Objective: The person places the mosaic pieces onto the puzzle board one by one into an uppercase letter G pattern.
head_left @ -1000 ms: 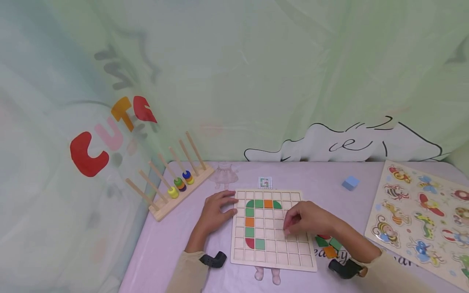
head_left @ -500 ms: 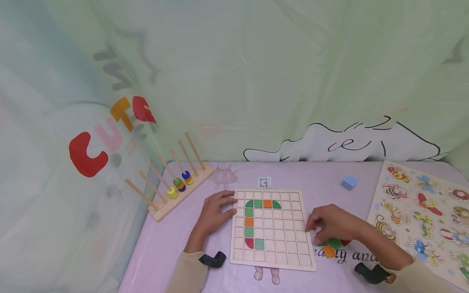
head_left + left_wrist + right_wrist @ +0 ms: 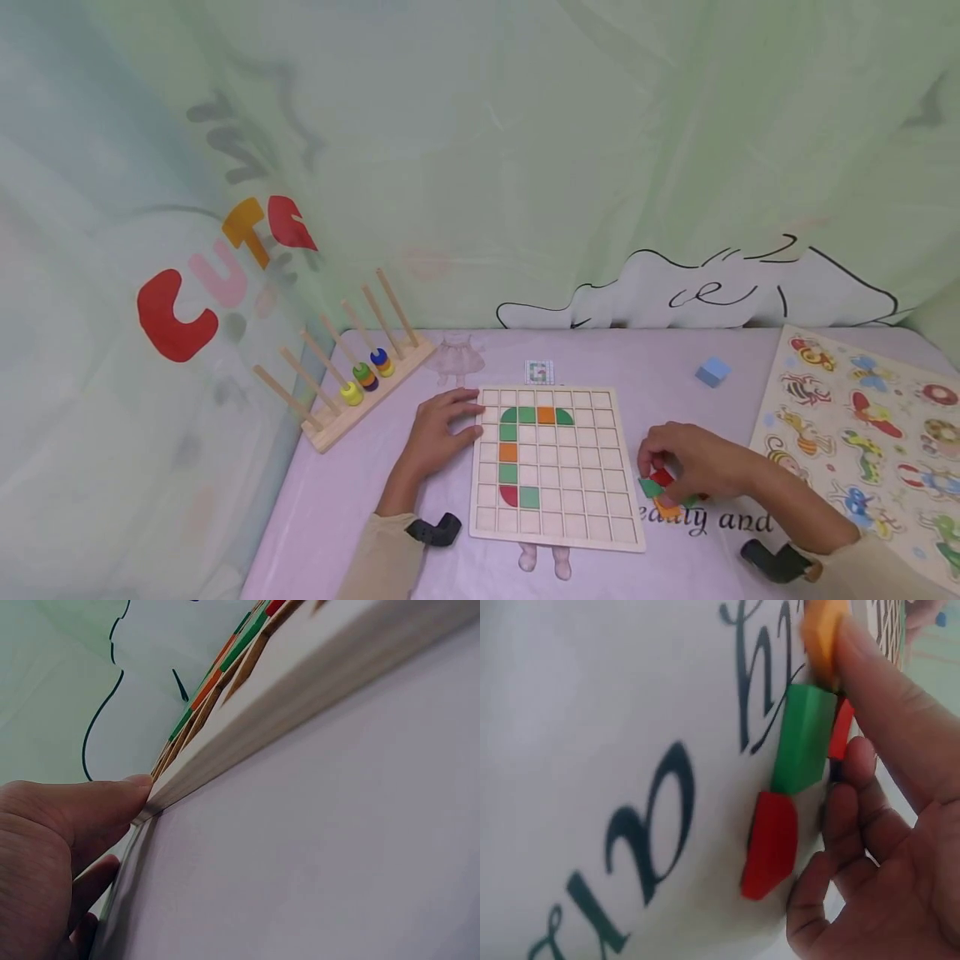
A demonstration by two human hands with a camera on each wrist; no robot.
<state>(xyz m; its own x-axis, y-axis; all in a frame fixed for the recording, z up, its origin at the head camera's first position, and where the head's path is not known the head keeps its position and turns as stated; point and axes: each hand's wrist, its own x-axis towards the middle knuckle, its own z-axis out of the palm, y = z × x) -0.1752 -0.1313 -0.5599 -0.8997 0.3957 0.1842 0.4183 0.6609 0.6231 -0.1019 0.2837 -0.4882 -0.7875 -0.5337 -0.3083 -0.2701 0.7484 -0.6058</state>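
Observation:
A wooden grid board [image 3: 585,479] lies flat, with green, orange and red tiles forming a bent line in its cells. My left hand [image 3: 442,433] rests against its left edge; in the left wrist view the straight thumb [image 3: 97,804] touches the board's side. Over a small pile of loose tiles to the right of the board is my right hand [image 3: 697,458]. Its thumb touches an orange tile [image 3: 821,634], with the fingers bent and spread apart from the thumb. Close by lie a green tile [image 3: 804,739] and a red tile [image 3: 772,844]. The hand partly hides the pile.
A peg rack [image 3: 367,400] with coloured rings stands at the left. Behind the board lies a small pattern card [image 3: 539,372]. A blue block [image 3: 713,372] and an insect puzzle board [image 3: 832,417] are at the right. A curtain hangs behind the table.
My right hand has moved from above the board's right side, rightward to the loose tiles, where its thumb now touches the orange one. The left hand keeps its place at the board's edge.

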